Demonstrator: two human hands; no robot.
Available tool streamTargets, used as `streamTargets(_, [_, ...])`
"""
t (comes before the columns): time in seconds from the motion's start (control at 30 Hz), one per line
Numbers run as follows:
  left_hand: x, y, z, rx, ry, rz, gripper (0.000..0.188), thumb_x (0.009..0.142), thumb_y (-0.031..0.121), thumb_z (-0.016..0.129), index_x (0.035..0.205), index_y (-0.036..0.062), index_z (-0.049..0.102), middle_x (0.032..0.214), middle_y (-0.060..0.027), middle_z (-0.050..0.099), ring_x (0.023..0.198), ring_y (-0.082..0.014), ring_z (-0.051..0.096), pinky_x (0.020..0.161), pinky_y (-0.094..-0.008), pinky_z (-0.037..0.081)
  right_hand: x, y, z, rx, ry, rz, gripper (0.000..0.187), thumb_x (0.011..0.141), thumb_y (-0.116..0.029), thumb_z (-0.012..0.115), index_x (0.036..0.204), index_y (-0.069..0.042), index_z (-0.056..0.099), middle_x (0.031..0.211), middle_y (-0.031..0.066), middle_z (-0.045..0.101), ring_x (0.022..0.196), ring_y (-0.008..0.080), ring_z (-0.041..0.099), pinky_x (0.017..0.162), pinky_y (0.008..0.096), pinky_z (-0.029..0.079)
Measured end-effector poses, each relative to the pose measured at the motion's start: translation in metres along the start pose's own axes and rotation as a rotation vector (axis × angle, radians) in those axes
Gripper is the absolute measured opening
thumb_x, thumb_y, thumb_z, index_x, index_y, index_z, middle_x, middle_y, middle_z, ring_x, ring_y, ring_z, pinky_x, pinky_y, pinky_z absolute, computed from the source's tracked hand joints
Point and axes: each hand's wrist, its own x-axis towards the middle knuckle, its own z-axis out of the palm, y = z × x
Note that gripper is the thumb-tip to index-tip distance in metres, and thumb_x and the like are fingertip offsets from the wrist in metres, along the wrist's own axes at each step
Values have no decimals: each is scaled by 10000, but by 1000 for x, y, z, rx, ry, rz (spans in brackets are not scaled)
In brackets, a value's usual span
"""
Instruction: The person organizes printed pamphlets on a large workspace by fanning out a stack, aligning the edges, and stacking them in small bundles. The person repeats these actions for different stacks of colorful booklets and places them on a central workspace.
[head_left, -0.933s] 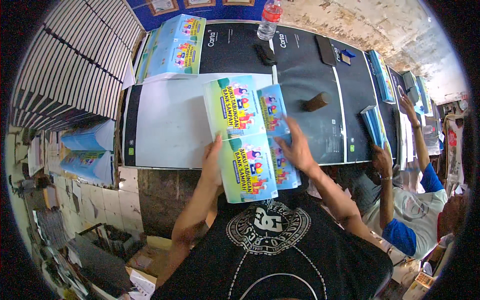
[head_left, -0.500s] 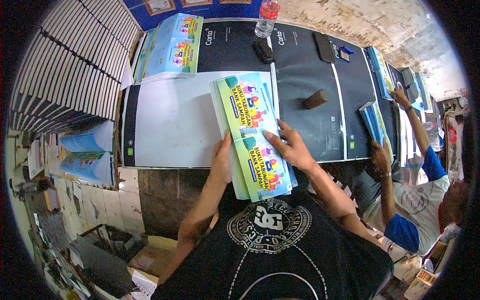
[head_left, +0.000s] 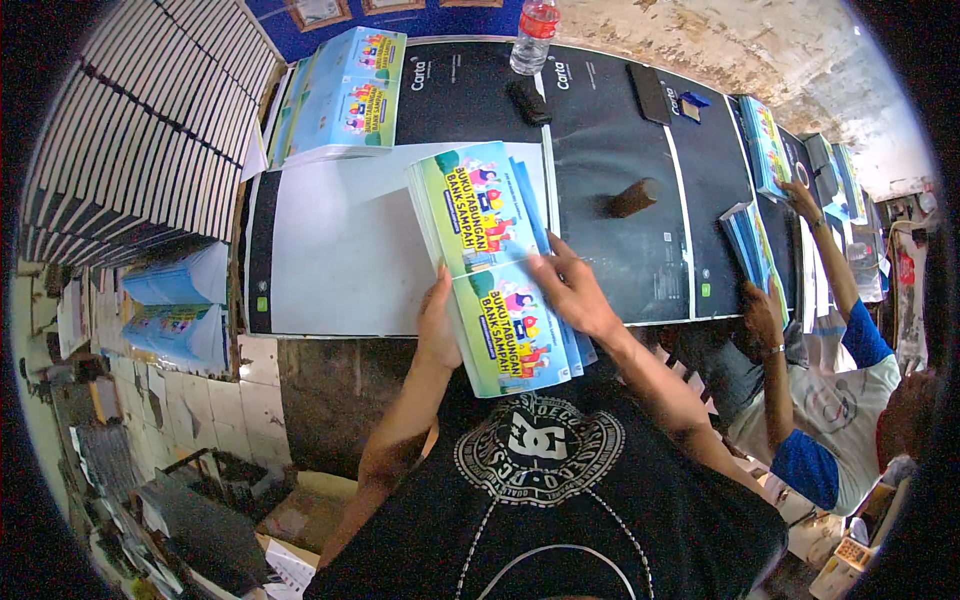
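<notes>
Head view: the black table [head_left: 620, 210] runs away ahead of both hands, with a large white sheet [head_left: 340, 250] spread on it just beyond the left hand. Up and to the left of the left hand leans a tall stack of dark-edged books [head_left: 130, 140], and beyond the white sheet lies a pile of printed covers [head_left: 345, 95]. To the right of the right hand a co-worker in a white and blue shirt [head_left: 850, 400] handles another bundle.

The bundle of colourful covers [head_left: 495, 265] lies between the two hands, its near end overhanging the table edge toward the person's chest. Its long axis runs from that near end away and slightly leftward, the far end resting on the white sheet.

The left hand [head_left: 437, 325] reaches forward, fingers upright and pressed flat against the bundle's left edge. The right hand [head_left: 570, 290] lies palm-down on the right edge, fingers spread across the cover.

Farther ahead of the right hand stand a small brown cylinder [head_left: 633, 197] and a plastic bottle [head_left: 532, 35].
</notes>
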Motion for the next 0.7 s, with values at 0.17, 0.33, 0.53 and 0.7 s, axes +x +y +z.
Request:
streamTargets(0.17, [0,-1,-1,134,31,35,510,1078,364,448,1347,-65,508,1219,-189,662,997,-228,709,845,-355,598,-2,-13,-3,19,-51,16,719,1003,-398,611,1482,81,366,941,232,748,802,216,740,732,355,574])
streamTargets(0.33, [-3,5,-36,342,141,45,521,1068,422,442,1338,-10,549,1195,-158,683,1007,-257,700,873,-400,586,12,46,-11,79,-60,-129,566,1030,-372,570,1345,95,519,984,224,740,810,193,719,743,350,564])
streamTargets(0.53, [-18,21,-21,496,172,79,471,1054,404,510,1235,-19,610,1067,-122,712,884,-201,710,765,-349,595,0,21,-14,72,-80,67,537,1048,-387,523,979,114,705,1349,297,581,1143,322,643,964,399,497])
streamTargets(0.7, [-16,6,-4,450,232,171,433,1071,389,499,1121,-12,655,1000,-57,709,816,-103,667,732,-264,554,2,26,-7,-131,29,-39,556,1038,-433,519,1033,89,713,1419,325,514,1237,438,588,1013,421,473])
